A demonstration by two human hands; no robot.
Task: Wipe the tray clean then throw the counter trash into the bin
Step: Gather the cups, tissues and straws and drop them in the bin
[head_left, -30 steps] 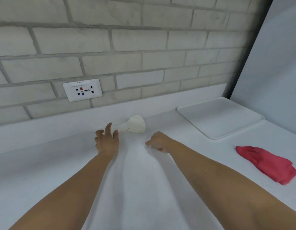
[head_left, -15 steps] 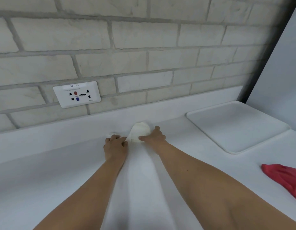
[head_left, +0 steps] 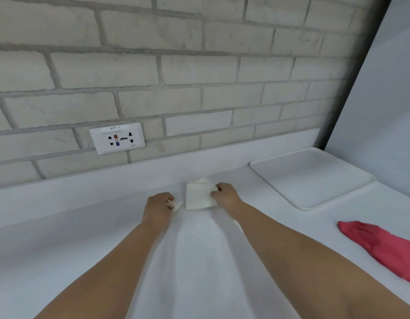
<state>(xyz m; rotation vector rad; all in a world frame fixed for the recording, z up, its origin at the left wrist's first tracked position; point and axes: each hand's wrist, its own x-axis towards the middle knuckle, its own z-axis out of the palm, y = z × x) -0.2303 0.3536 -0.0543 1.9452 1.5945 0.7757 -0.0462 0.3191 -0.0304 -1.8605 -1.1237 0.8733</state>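
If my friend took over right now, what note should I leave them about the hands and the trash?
Left hand grips a small paper scrap.
Right hand pinches the bigger white paper.
Both sit mid-counter by the wall.
Tray lies to the right and looks clean; red cloth rests on the counter near it.
To do: carry both papers to the bin, which is out of view.

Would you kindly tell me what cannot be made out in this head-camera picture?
- Bin: nowhere in the head view.
- Red cloth: its right end is cut off by the frame edge.
- Small white scrap: mostly hidden by the curled fingers of the left hand.
- Cream paper: its right edge is covered by the right hand, which pinches it.
- Socket plate: print too small to read.
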